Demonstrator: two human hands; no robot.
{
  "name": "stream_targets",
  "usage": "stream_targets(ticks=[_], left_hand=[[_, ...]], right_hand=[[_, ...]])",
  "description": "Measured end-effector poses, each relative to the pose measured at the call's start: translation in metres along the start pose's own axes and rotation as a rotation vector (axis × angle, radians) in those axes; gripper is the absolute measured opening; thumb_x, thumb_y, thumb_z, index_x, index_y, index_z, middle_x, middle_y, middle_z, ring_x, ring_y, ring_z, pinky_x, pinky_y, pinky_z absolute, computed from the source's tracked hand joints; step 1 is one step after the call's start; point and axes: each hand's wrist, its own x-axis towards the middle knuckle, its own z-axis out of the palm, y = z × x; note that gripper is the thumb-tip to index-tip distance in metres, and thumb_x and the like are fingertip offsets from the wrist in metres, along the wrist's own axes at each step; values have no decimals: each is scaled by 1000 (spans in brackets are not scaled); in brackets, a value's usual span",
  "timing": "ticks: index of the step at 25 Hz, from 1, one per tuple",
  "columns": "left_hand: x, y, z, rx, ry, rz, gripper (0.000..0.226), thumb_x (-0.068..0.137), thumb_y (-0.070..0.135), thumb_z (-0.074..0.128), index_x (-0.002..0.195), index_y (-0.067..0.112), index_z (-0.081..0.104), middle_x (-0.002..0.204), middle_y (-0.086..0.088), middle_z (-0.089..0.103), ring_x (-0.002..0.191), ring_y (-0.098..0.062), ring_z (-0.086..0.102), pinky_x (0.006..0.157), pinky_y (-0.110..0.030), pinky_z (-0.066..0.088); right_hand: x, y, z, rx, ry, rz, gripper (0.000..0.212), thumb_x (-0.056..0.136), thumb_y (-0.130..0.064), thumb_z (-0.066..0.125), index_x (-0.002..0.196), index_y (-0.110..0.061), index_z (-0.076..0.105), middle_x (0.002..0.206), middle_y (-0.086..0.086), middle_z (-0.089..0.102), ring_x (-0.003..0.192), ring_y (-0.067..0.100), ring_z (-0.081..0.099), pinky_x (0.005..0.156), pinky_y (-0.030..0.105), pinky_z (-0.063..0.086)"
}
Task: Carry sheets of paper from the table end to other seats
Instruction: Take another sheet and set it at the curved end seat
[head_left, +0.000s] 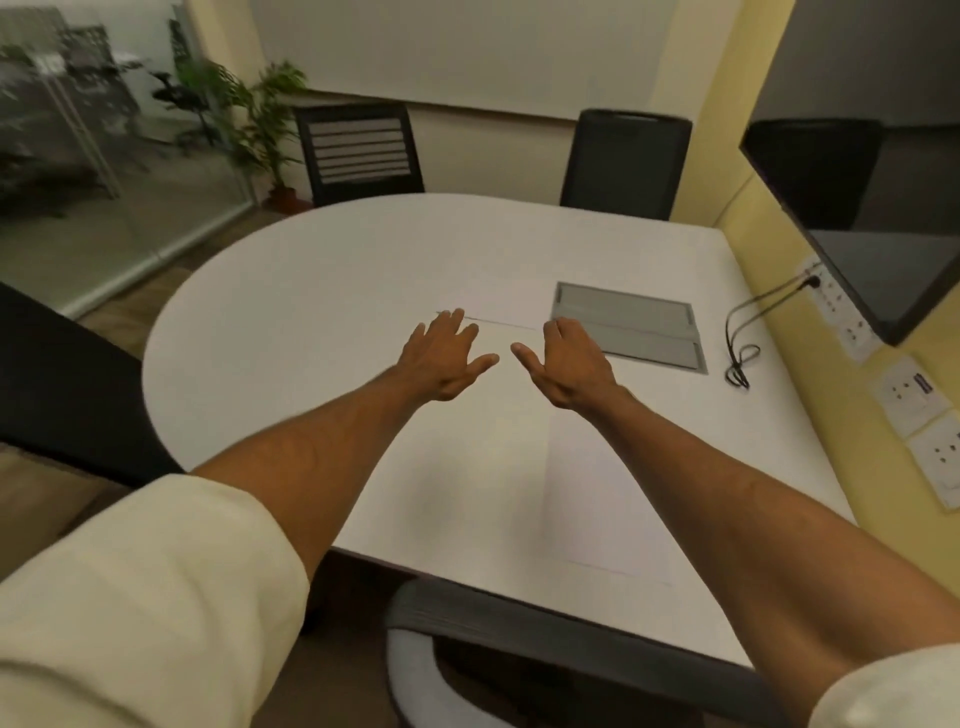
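Note:
Both of my arms reach out over a white table. My left hand hovers palm down near the table's middle, fingers spread and holding nothing. My right hand is beside it, also palm down with fingers apart and nothing held. A white sheet of paper lies flat on the near right part of the table, partly under my right forearm. Just beyond my fingertips a faint thin edge marks what may be another sheet, hard to tell against the white surface.
A grey cable-box lid is set into the table right of my hands. A black cable runs to wall sockets on the right. Black chairs stand at the far side, at the left and below me. A monitor hangs at right.

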Motion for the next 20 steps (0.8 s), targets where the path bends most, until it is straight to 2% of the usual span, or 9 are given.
stream_targets(ticks=[5,8,11,12,16,17,20], left_hand=[[-31,-78,-37,-13,79,-110,69,96,58,22,151,16,20,162,-7,5,150,-25,2,120,-47,7],[-48,-135,-61,35,104,-149,67,97,57,21,151,17,22,162,-8,6,150,-27,1,120,-48,6],[-78,-229,-86,54,137,-226,66,97,56,22,151,19,22,162,-7,5,150,-28,2,120,-50,5],[-80,-235,-88,52,125,-239,65,97,56,23,151,19,22,162,-7,5,150,-28,2,120,-51,5],[-124,-349,-112,94,165,-320,65,97,56,25,150,20,23,162,-7,7,150,-28,2,119,-53,2],[-123,-353,-113,96,159,-325,64,97,56,25,150,19,24,162,-8,8,150,-28,3,118,-54,1],[-153,-419,-130,124,212,-400,63,97,55,27,148,18,28,161,-8,10,149,-28,4,118,-54,-1]], right_hand=[[26,-99,3,-46,27,-107,67,96,-57,27,123,0,47,125,16,52,118,31,44,103,45,37],[46,-161,9,-45,34,-147,69,96,-59,25,124,0,48,126,16,52,118,31,45,103,45,37],[67,-260,23,-46,43,-217,69,96,-59,25,123,0,47,127,17,52,118,32,46,103,46,38],[69,-265,24,-33,53,-220,68,96,-59,25,123,-1,47,128,17,51,119,32,46,104,46,38],[95,-392,44,-9,31,-300,70,95,-60,24,130,-2,44,137,17,47,126,34,43,108,47,37],[97,-396,45,4,44,-297,70,95,-60,24,129,-2,44,136,16,48,125,34,44,107,47,38],[113,-471,56,1,61,-387,68,95,-60,25,124,-2,47,129,17,51,118,32,47,103,45,40]])
